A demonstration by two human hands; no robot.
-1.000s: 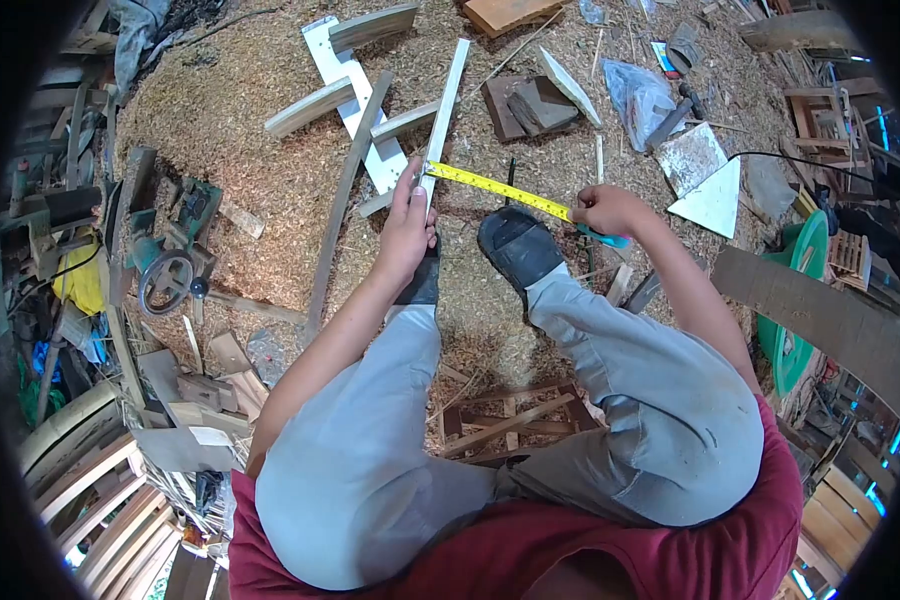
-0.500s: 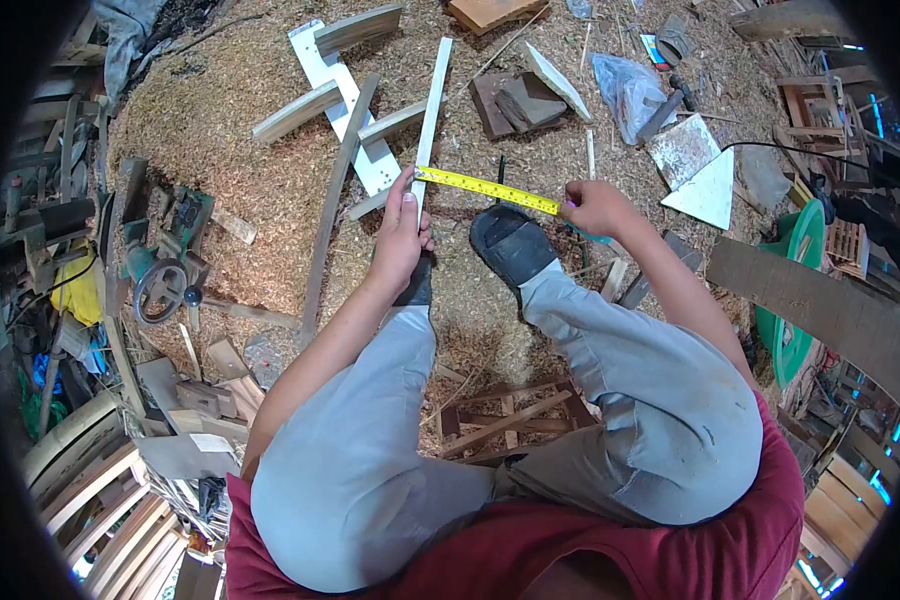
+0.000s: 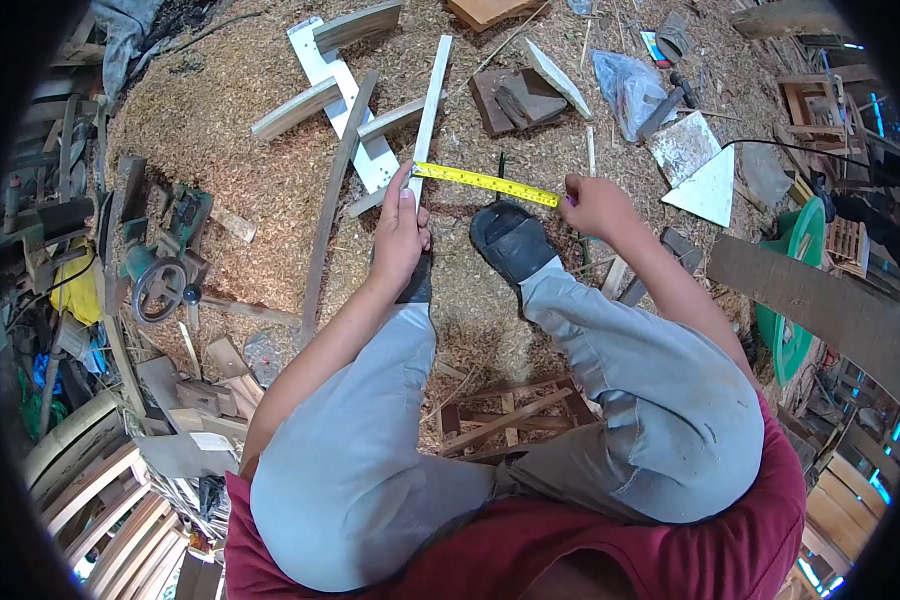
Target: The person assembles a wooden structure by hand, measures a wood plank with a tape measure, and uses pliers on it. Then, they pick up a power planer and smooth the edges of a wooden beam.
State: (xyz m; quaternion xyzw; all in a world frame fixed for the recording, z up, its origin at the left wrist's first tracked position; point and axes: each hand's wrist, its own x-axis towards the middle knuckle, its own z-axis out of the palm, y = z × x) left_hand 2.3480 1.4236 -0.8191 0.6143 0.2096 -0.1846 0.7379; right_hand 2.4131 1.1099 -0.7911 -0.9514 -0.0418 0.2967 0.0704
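Observation:
My left hand [image 3: 399, 238] is closed around the lower end of a narrow pale wooden strip [image 3: 434, 105], which points away from me. The free end of a yellow measuring tape [image 3: 485, 182] lies at that hand's fingertips, against the strip. Across to the right, the tape stretches over the tip of my right shoe [image 3: 511, 243] to my right hand [image 3: 600, 210], whose fingers are closed on it. The tape's case is mostly hidden by that hand. Left of the strip lies a white board [image 3: 345, 100] with several wooden pieces standing out from it.
Wood shavings cover the ground. Dark wood blocks [image 3: 518, 102], a plastic bag [image 3: 625, 90] and white triangular pieces [image 3: 705, 190] lie ahead. A machine handwheel [image 3: 160, 290] is at left. A green basin [image 3: 795, 300] stands at right under a long plank [image 3: 820, 310].
The left hand and the tape's free end have shifted up very slightly, and the right hand has risen a little too. The grip of both hands looks the same.

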